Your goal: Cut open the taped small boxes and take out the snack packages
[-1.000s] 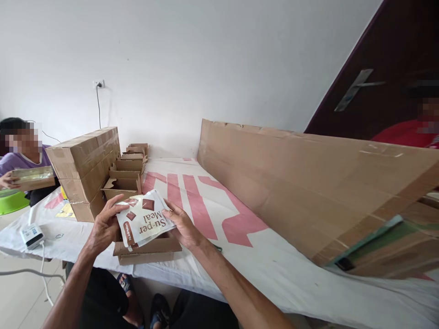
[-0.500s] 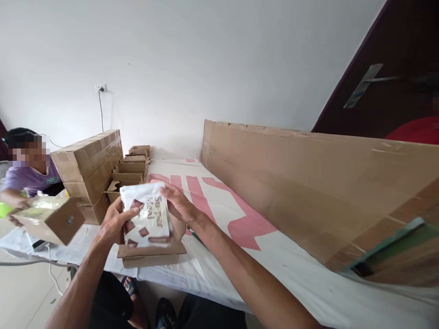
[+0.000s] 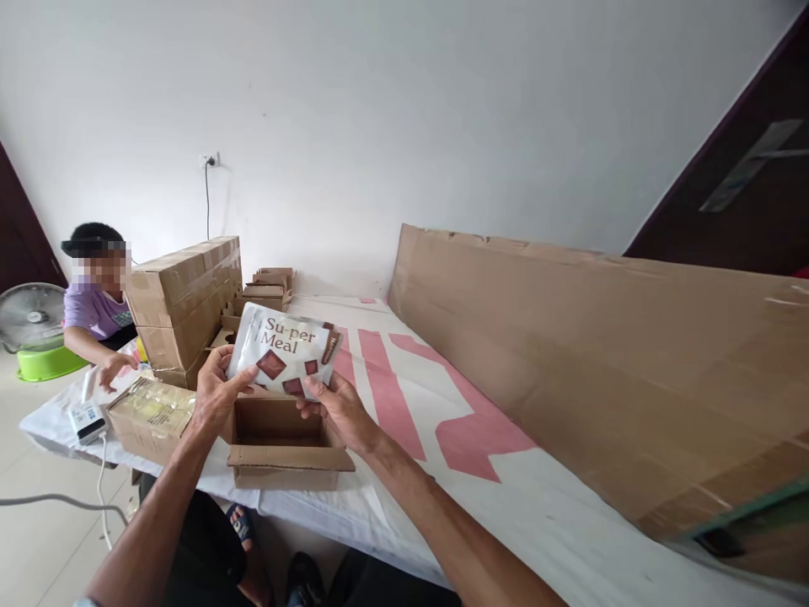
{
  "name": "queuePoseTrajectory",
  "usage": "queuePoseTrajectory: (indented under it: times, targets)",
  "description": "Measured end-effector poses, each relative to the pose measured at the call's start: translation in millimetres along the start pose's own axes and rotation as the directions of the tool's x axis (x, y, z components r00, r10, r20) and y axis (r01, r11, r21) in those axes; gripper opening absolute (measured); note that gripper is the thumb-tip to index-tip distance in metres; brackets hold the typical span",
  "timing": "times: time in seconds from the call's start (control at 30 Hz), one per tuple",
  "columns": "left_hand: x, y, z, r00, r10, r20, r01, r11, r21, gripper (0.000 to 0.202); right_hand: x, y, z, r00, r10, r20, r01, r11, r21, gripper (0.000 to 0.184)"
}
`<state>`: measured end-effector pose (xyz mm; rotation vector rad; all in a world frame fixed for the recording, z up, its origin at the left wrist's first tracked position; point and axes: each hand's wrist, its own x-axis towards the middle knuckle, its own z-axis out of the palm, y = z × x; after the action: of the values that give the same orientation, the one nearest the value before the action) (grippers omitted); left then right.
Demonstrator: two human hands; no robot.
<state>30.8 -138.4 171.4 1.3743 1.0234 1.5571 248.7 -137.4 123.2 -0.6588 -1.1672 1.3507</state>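
Note:
I hold a white "Su-per Meal" pouch (image 3: 284, 347) with brown squares upright above a small open cardboard box (image 3: 281, 445) at the table's near edge. My left hand (image 3: 215, 396) grips the pouch's lower left corner, fingers closed on it. My right hand (image 3: 334, 406) pinches its bottom edge from the right. The inside of the box looks bare.
A wrapped box of yellow packs (image 3: 152, 415) lies left of my box. Behind stand stacked sealed cartons (image 3: 186, 299) and a row of open small boxes (image 3: 262, 291). A long cardboard sheet (image 3: 569, 354) leans along the right. A person in purple (image 3: 94, 308) reaches onto the table beside a white device (image 3: 87, 420).
I have turned the pouch from upside down, through sideways, to upright and lifted it, uncovering the open box. The other person set the wrapped box down on the table at left.

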Motion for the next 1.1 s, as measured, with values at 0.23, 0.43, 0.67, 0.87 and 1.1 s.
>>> queuePoseTrajectory:
  times: [0.23, 0.43, 0.67, 0.87, 1.1]
  targets:
    - [37, -24, -19.5, 0.972, -0.006, 0.234, -0.037, 0.984, 0.177, 0.066, 37, 10, -7, 0.991, -0.093, -0.098, 0.067, 0.968, -0.240, 0.054]
    - [74, -53, -32.1, 0.943, -0.098, 0.319, 0.017, 0.969, 0.247, 0.067, 68, 22, -19, 0.986, -0.013, -0.165, -0.047, 0.934, -0.355, 0.039]
    - [96, -76, -30.7, 0.921, -0.215, 0.325, 0.125, 0.953, 0.274, 0.061, 77, 26, -27, 0.973, 0.042, -0.226, -0.128, 0.916, -0.379, 0.033]
    - [90, -88, -31.3, 0.911, -0.260, 0.319, 0.171, 0.944, 0.282, 0.059, 74, 31, -30, 0.963, 0.069, -0.262, -0.171, 0.905, -0.390, 0.029]
    - [85, -88, -34.9, 0.907, -0.308, 0.286, 0.223, 0.930, 0.292, 0.058, 82, 33, -28, 0.957, 0.080, -0.280, -0.195, 0.891, -0.410, 0.026]
